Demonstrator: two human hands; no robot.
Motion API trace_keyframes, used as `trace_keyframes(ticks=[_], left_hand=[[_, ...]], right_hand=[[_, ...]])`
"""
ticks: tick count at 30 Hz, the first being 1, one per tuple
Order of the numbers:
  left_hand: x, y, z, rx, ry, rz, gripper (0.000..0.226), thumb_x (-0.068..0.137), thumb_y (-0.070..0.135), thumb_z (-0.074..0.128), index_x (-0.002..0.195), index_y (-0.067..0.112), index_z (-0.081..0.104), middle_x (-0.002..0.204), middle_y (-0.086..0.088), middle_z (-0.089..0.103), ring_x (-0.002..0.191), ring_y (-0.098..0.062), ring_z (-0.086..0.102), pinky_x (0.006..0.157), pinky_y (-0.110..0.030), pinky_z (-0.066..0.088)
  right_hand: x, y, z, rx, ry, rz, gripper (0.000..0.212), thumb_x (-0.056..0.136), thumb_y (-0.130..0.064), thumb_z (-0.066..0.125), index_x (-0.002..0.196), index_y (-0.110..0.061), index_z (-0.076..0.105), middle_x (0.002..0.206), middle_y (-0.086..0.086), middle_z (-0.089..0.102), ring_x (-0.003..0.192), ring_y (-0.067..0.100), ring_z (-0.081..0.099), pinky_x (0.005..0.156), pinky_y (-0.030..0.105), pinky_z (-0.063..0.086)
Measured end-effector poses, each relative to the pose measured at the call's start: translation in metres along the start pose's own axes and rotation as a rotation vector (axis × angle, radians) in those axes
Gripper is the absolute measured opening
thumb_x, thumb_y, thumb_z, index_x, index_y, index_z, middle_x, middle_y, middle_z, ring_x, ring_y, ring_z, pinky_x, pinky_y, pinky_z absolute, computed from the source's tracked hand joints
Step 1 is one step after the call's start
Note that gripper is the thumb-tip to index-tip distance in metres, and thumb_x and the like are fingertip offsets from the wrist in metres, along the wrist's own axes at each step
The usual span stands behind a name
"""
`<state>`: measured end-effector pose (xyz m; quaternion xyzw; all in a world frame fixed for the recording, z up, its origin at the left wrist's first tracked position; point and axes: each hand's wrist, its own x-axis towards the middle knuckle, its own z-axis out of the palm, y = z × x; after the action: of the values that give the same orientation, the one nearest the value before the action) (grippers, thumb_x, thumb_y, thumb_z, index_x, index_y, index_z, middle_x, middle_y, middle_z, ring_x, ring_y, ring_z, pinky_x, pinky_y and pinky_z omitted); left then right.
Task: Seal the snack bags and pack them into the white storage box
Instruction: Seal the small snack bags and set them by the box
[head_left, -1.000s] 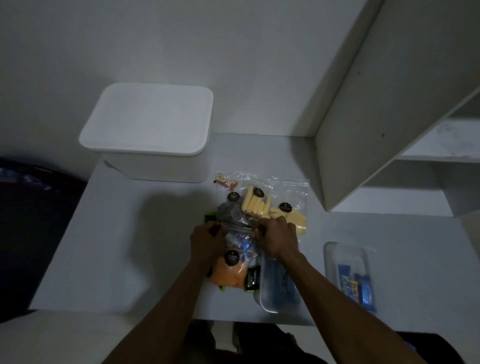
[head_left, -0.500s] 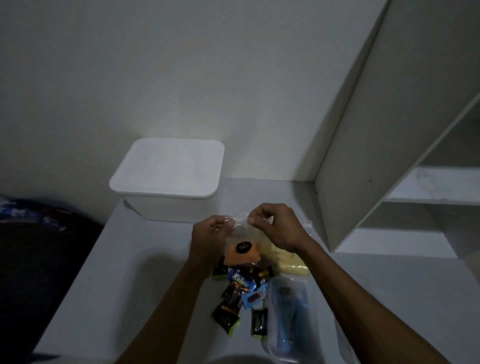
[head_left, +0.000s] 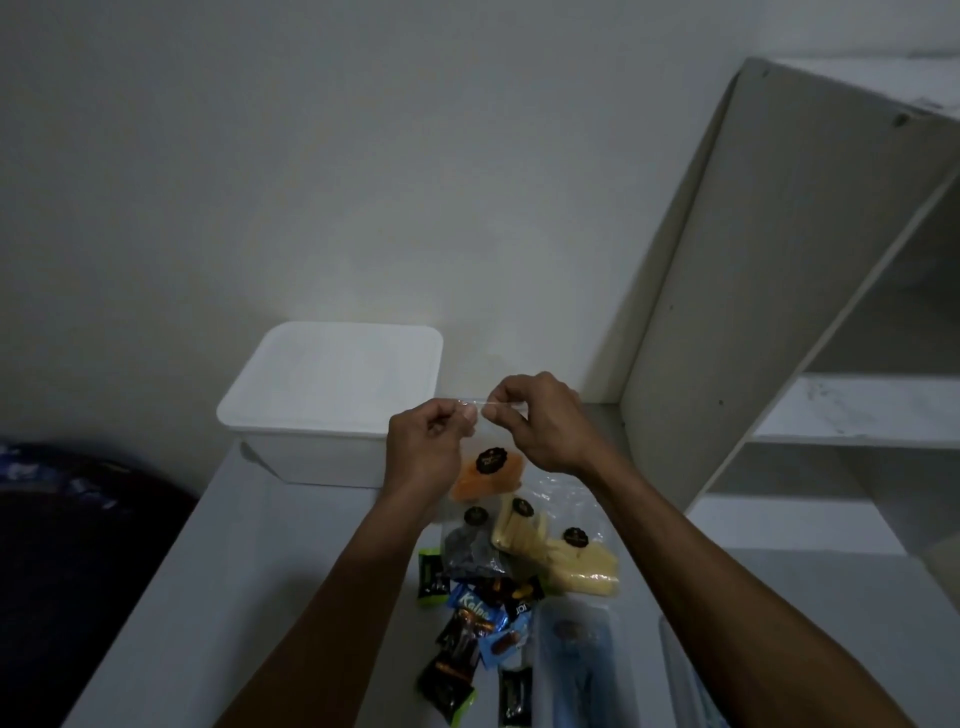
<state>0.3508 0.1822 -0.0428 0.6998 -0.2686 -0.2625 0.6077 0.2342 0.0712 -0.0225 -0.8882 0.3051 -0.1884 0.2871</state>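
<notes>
Raised higher now, clear crinkly orange-snack bag (head_left: 485, 467); left hand (head_left: 426, 447) and right hand (head_left: 540, 426) pinch its top strip.

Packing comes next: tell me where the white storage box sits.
The white storage box, lid on, sits at the table's far left against the wall, just behind the left hand.

Left hand (head_left: 423, 447) and right hand (head_left: 540, 423) pinch top edge of clear bag of orange snacks (head_left: 488, 470), held above worktop (head_left: 260, 571). White storage box (head_left: 332, 400) behind, lid on.
</notes>
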Motion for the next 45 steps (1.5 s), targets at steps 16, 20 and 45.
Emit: trace_keyframes(ticks=[16,20,45], left_hand=[[0.011,0.008,0.004,0.036,-0.013,0.070,0.011,0.090,0.022,0.067,0.081,0.020,0.071,0.080,-0.002,0.071,0.081,-0.016,0.065,0.077,-0.035,0.052],[0.012,0.009,0.003,0.020,0.000,0.072,0.012,0.090,0.020,0.067,0.079,0.022,0.071,0.079,-0.001,0.071,0.077,-0.013,0.064,0.073,-0.030,0.050],[0.015,0.018,-0.004,-0.024,0.026,0.081,0.010,0.091,0.019,0.066,0.083,0.015,0.071,0.077,0.003,0.069,0.067,0.002,0.061,0.066,-0.021,0.045]], right_hand=[[0.010,-0.003,-0.011,0.043,0.015,0.032,0.012,0.092,-0.040,0.062,0.081,-0.035,0.062,0.097,-0.012,0.067,0.098,0.015,0.060,0.090,0.047,0.049],[0.008,0.000,-0.020,0.087,-0.006,0.042,0.015,0.091,-0.041,0.064,0.090,-0.027,0.070,0.100,-0.010,0.071,0.097,0.012,0.063,0.087,0.039,0.050],[-0.001,0.005,-0.030,0.310,0.112,0.171,0.011,0.090,-0.031,0.070,0.081,-0.024,0.069,0.093,-0.007,0.072,0.083,0.009,0.064,0.067,0.022,0.046]])
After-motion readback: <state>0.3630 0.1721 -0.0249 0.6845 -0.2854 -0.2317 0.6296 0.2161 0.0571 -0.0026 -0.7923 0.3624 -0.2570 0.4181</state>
